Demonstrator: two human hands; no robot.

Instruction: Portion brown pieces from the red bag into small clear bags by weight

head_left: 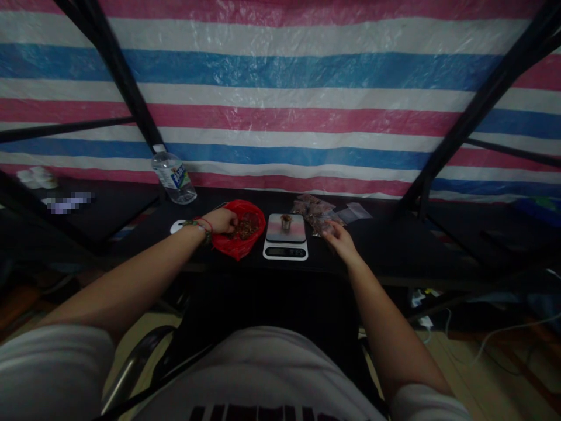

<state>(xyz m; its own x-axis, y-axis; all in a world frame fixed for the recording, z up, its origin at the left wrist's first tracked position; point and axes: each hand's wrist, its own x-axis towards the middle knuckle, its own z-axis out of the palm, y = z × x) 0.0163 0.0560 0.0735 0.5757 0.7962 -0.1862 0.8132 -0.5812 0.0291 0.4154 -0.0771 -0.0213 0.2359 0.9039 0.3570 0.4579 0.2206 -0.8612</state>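
My left hand [222, 221] reaches into an open red plastic bag [252, 213] that holds small brown pieces [246, 227]; its fingers curl among them, and what they grip is hidden. A white kitchen scale [285, 242] stands right of the bag, with a small cup [286, 221] on its steel platform. My right hand [340, 240] rests on the dark table [377, 251] beside the scale, fingers touching a small clear packet [323, 225] from a pile of filled packets.
A clear water bottle [173, 177] stands at the back left. Empty clear bags [356, 212] lie behind the packets. Black metal frame bars [114, 70] rise on both sides before a striped tarp [289, 93]. A small white object [177, 226] sits left of my wrist.
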